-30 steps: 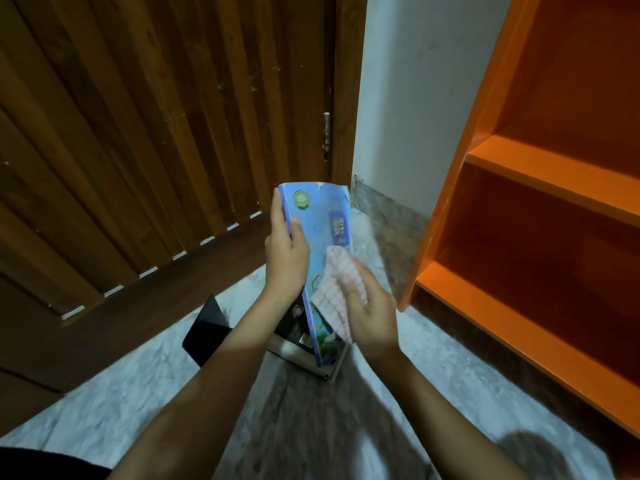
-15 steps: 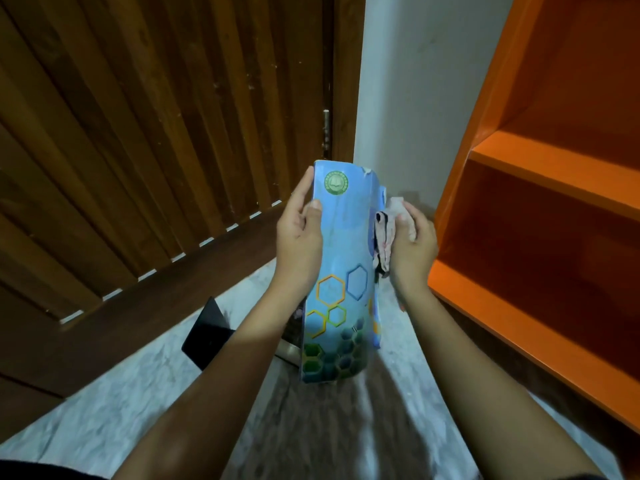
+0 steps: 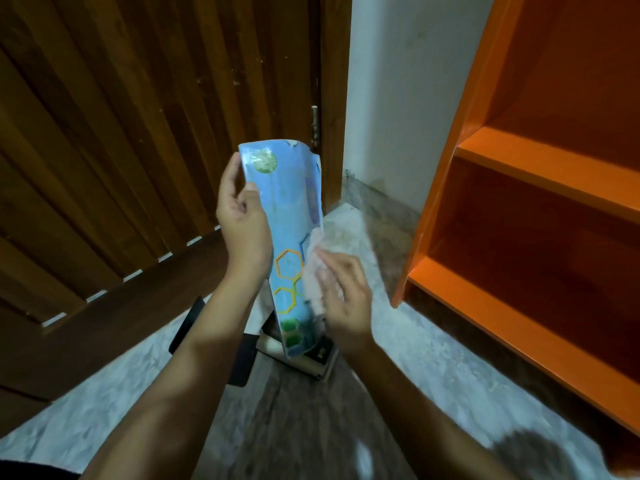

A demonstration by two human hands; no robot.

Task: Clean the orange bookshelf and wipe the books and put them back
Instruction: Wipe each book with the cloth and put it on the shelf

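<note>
My left hand (image 3: pixel 242 220) is gripping the book (image 3: pixel 287 216) near upright; my right hand (image 3: pixel 343 292), nearer the orange bookshelf (image 3: pixel 519 181), is pressing the cloth (image 3: pixel 313 268) on it.

Dim indoor light, motion blur, wide-angle distortion.

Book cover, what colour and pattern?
The book is light blue with orange hexagon outlines; head view.
</note>
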